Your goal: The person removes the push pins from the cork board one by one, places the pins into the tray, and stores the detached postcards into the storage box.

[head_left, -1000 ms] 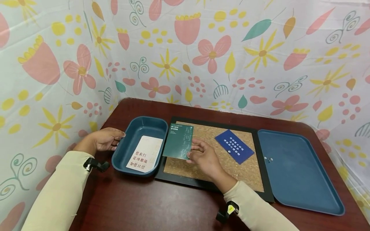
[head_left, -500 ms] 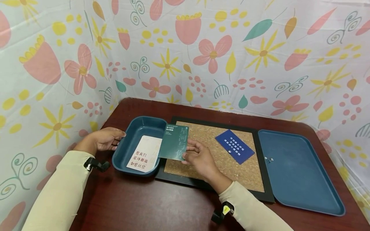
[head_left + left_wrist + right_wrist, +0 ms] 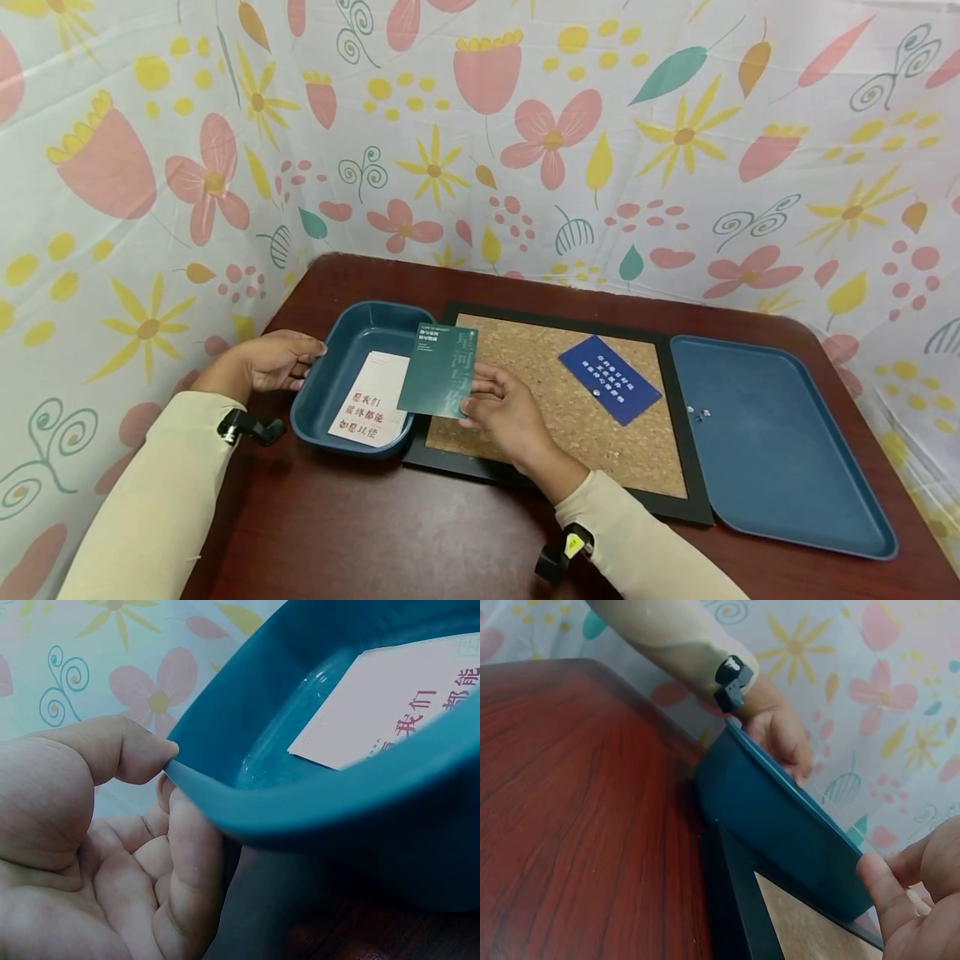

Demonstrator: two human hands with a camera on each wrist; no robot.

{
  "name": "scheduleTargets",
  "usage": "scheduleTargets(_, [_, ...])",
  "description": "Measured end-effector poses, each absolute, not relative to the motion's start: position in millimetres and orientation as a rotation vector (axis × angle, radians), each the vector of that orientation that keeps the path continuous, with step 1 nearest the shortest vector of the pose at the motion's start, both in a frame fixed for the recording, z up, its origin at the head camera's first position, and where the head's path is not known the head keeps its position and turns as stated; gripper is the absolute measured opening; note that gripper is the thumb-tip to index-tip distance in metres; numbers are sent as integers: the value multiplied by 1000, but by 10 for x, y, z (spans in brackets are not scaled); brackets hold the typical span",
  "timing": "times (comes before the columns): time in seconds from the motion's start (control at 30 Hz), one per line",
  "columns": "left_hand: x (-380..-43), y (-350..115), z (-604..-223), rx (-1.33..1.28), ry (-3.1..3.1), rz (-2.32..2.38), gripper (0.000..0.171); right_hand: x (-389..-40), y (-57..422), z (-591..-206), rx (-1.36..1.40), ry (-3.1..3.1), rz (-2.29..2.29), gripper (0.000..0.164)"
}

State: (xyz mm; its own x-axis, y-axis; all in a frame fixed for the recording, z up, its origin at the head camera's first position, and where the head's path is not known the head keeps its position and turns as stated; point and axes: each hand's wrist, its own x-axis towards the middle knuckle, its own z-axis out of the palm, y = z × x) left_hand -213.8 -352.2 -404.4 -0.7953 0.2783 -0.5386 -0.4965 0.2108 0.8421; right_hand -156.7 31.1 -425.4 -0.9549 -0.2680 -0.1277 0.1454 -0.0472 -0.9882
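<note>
My right hand (image 3: pixel 506 412) pinches a dark green card (image 3: pixel 435 371) by its right edge, thumb on the near face. The card hangs over the right rim of a deep blue tray (image 3: pixel 307 417) and overlaps the corkboard's left side in the head view. With thumb and fingers my left hand (image 3: pixel 277 362) pinches the tray's left rim; the left wrist view shows the thumb tip (image 3: pixel 171 750) on top of that rim. Inside the tray lies a white card (image 3: pixel 367 404) with red characters, its right side partly hidden by the green card.
A black-framed corkboard (image 3: pixel 547 446) lies right of the deep tray, bearing a tilted blue card (image 3: pixel 611 379) with a clear pin (image 3: pixel 597 392). Beyond it is a flat blue tray (image 3: pixel 780 450) with several small clear pins (image 3: pixel 701 413). A patterned curtain (image 3: pixel 480 167) stands behind the table.
My right hand has carried the green card leftward, from above the corkboard's left part to over the deep tray's right rim. The left hand has stayed on the tray's rim.
</note>
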Motion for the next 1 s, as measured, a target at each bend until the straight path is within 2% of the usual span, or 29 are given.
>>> scheduleTargets(1.0, [-2145,-3517,-4044,-205,1892,1630,19,-1533,-6,-4261,-175,1839,-2125,62])
